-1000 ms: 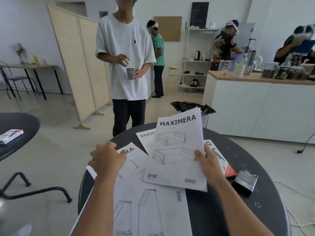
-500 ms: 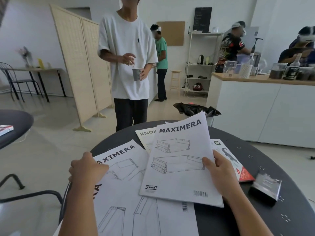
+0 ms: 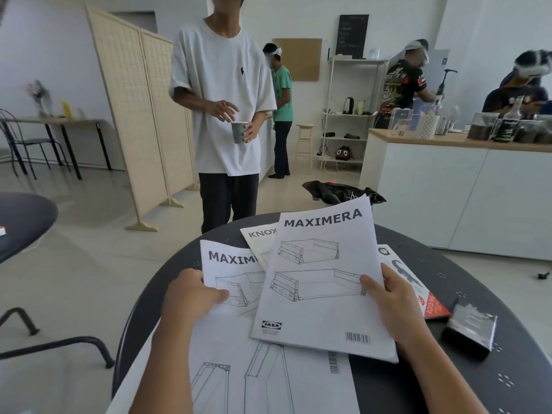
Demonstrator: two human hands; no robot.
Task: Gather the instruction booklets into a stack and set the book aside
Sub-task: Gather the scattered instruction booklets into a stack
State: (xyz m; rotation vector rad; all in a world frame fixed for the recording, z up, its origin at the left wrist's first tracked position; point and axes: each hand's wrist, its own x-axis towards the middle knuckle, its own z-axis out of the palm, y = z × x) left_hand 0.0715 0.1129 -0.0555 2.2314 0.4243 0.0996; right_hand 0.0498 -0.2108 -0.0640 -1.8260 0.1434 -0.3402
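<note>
On the round dark table (image 3: 418,258), my right hand (image 3: 391,300) grips the right edge of a white MAXIMERA booklet (image 3: 322,276), lifted and tilted over the other papers. My left hand (image 3: 191,297) pinches the left edge of a second MAXIMERA booklet (image 3: 227,264). A KNOX booklet (image 3: 260,237) lies behind them, partly covered. A large booklet with cabinet drawings (image 3: 268,380) lies nearest me. The book (image 3: 430,306), white with a red corner, lies to the right, mostly hidden under the lifted booklet and my right hand.
A small dark box with a silver top (image 3: 472,327) sits on the table's right side. A person in a white shirt (image 3: 224,109) stands just beyond the table holding a cup. A white counter (image 3: 448,186) is on the right, another dark table (image 3: 21,222) on the left.
My left hand moved right and closed on the second MAXIMERA booklet, which shifted toward the middle. The lifted booklet in my right hand stays about where it was.
</note>
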